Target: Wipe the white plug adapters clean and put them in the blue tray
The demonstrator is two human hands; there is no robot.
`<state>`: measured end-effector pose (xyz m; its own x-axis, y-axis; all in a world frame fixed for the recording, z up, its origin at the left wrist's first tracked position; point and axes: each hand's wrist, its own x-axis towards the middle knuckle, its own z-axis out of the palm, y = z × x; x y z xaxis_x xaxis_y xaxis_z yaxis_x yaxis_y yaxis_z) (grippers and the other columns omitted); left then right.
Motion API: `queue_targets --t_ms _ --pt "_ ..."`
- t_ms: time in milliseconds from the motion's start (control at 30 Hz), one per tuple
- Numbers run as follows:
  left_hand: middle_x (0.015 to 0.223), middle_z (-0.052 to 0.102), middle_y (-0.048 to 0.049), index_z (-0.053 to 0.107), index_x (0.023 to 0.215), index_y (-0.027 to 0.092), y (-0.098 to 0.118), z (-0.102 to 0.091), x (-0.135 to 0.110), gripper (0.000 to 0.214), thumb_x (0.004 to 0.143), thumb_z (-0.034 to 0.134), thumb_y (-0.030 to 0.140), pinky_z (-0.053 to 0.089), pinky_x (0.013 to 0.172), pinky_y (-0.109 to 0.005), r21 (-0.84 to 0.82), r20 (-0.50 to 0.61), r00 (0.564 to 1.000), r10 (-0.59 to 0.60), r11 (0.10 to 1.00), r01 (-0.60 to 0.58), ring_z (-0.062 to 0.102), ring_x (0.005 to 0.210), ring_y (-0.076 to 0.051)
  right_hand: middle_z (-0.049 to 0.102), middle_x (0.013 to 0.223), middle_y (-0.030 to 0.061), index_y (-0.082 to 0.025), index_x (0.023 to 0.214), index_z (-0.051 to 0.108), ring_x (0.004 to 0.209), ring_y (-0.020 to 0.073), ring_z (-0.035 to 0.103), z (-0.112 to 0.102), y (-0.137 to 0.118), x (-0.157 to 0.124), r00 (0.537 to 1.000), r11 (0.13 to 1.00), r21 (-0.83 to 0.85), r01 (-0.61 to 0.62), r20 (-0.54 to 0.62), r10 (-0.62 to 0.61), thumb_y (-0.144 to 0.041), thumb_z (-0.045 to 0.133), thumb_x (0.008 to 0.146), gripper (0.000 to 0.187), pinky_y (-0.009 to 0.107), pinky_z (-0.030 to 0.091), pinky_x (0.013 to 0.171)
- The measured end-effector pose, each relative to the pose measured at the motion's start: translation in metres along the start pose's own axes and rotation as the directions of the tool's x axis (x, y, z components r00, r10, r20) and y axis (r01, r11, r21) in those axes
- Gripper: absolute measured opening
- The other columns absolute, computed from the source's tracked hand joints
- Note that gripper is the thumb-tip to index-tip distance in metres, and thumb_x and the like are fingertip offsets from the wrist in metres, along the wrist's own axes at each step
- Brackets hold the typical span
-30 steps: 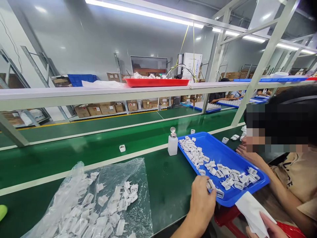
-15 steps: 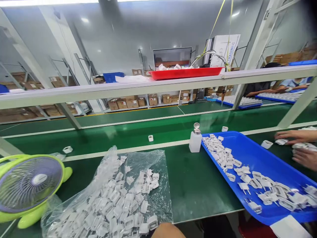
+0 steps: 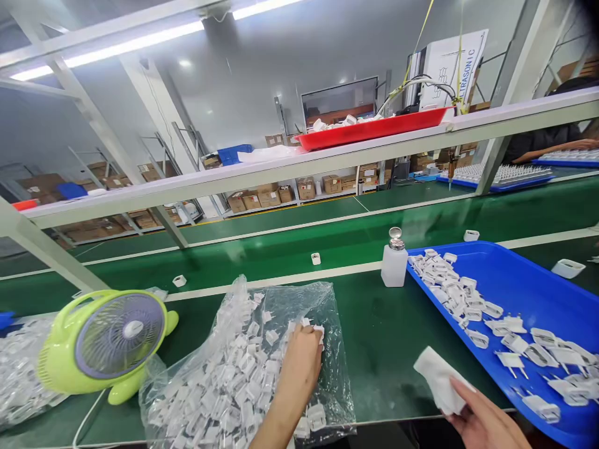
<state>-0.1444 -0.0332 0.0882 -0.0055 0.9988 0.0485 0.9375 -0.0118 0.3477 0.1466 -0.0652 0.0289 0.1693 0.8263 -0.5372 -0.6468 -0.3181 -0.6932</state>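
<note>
My left hand (image 3: 302,355) reaches over the clear plastic bag (image 3: 340,386), its fingers curled and closed on a white plug adapter (image 3: 319,330) at the pile's far right side. White two-pin plug adapters (image 3: 224,386) lie heaped on the bag, to the left of and below that hand. My right hand (image 3: 486,415) pinches a folded white cloth (image 3: 437,377) between thumb and fingers, above the table's front edge. Just right of it is a blue tray (image 3: 519,280) with more white adapters in two loose groups.
A white pump bottle (image 3: 394,265) stands beside the tray's far left corner. At the left stands a green fan (image 3: 107,343), with another bagged heap (image 3: 25,368) behind it. Single white housings (image 3: 316,258) sit on the green belt. Overhead, a shelf carries a red tray (image 3: 374,132).
The view has swung left. My left hand has come up from the bottom edge onto the pile. The right hand has entered with the cloth, now moved left off the tray's near edge.
</note>
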Motion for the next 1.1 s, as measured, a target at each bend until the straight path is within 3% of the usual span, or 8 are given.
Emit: queue_targets --t_ms 167,333,533,667,833,900,1000,1100 --pt "0.099 0.071 -0.0153 0.07 0.095 0.012 0.002 0.008 0.013 0.025 0.093 0.047 0.003 0.046 0.09 -0.04 0.07 0.013 1.0 -0.016 0.997 0.015 0.064 0.103 -0.031 0.079 0.108 0.0084 -0.018 0.094 0.078 0.118 0.0331 0.067 0.029 -0.005 -0.013 0.996 0.997 0.008 -0.077 0.05 0.076 -0.042 0.098 0.045 0.058 0.025 0.065 0.068" --pt "0.105 0.068 -0.0122 0.064 0.105 0.014 0.007 0.014 0.014 0.027 0.089 0.048 -0.001 0.044 0.092 -0.039 0.072 0.038 0.998 0.051 0.996 -0.053 0.061 0.103 -0.028 0.08 0.103 0.007 -0.018 0.091 0.079 0.114 0.0306 0.067 0.032 -0.002 -0.012 0.997 0.995 0.063 -0.072 0.019 0.071 -0.039 0.102 0.034 0.065 0.022 0.063 0.063" --pt "0.104 0.066 -0.0092 0.063 0.095 0.018 0.007 0.015 0.02 0.037 0.082 0.04 -0.009 0.044 0.095 -0.037 -0.008 0.119 0.971 0.209 0.978 -0.209 0.058 0.105 -0.024 0.08 0.098 0.008 -0.013 0.1 0.078 0.089 0.023 0.069 0.022 0.009 -0.002 0.996 0.999 0.031 -0.042 0.086 0.039 -0.046 0.099 0.051 0.062 0.025 0.058 0.058" --pt "0.106 0.068 -0.0061 0.066 0.106 0.021 0.029 0.023 0.026 0.05 0.076 0.041 -0.011 0.048 0.092 -0.031 -0.121 0.201 0.924 0.324 0.945 -0.305 0.062 0.105 -0.021 0.08 0.093 0.0075 -0.013 0.095 0.077 0.078 0.0193 0.068 0.025 0.012 -0.001 0.994 1.0 0.023 -0.017 0.105 0.015 -0.045 0.098 0.055 0.055 0.026 0.058 0.057" --pt "0.1 0.072 -0.0006 0.073 0.11 0.027 0.065 0.038 0.038 0.06 0.069 0.051 -0.009 0.047 0.057 -0.019 -0.292 0.333 0.826 0.456 0.882 -0.37 0.072 0.076 -0.014 0.08 0.092 0.0095 -0.012 0.088 0.078 0.081 0.0227 0.072 0.032 0.01 -0.001 0.997 0.999 0.04 0.007 0.074 -0.01 -0.042 0.099 0.048 0.054 0.029 0.064 0.064" --pt "0.103 0.074 -0.0009 0.074 0.112 0.029 0.071 0.038 0.039 0.058 0.071 0.055 -0.006 0.051 0.062 -0.02 -0.338 0.335 0.811 0.48 0.864 -0.372 0.074 0.083 -0.016 0.08 0.094 0.0099 -0.012 0.087 0.078 0.084 0.024 0.073 0.03 0.01 -0.001 0.997 0.999 0.037 0.03 0.07 -0.033 -0.039 0.098 0.051 0.049 0.03 0.065 0.065" --pt "0.132 0.068 -0.0022 0.066 0.132 0.033 0.073 0.035 0.032 0.061 0.079 0.061 0.002 0.053 0.097 -0.027 -0.387 0.249 0.852 0.461 0.853 -0.349 0.065 0.12 -0.02 0.08 0.098 0.0102 -0.012 0.084 0.078 0.089 0.0258 0.075 0.024 0.008 0.0 0.996 0.997 0.033 0.065 0.051 -0.067 -0.035 0.097 0.053 0.043 0.031 0.067 0.071" --pt "0.146 0.056 -0.0104 0.054 0.142 0.022 0.071 0.038 0.013 0.054 0.09 0.052 0.008 0.038 0.118 -0.038 -0.388 0.124 0.953 0.278 0.897 -0.211 0.049 0.138 -0.023 0.08 0.099 0.0101 -0.013 0.084 0.079 0.09 0.0255 0.075 0.017 0.005 0.0 0.995 0.996 0.02 0.092 0.032 -0.093 -0.037 0.097 0.052 0.044 0.031 0.067 0.076"
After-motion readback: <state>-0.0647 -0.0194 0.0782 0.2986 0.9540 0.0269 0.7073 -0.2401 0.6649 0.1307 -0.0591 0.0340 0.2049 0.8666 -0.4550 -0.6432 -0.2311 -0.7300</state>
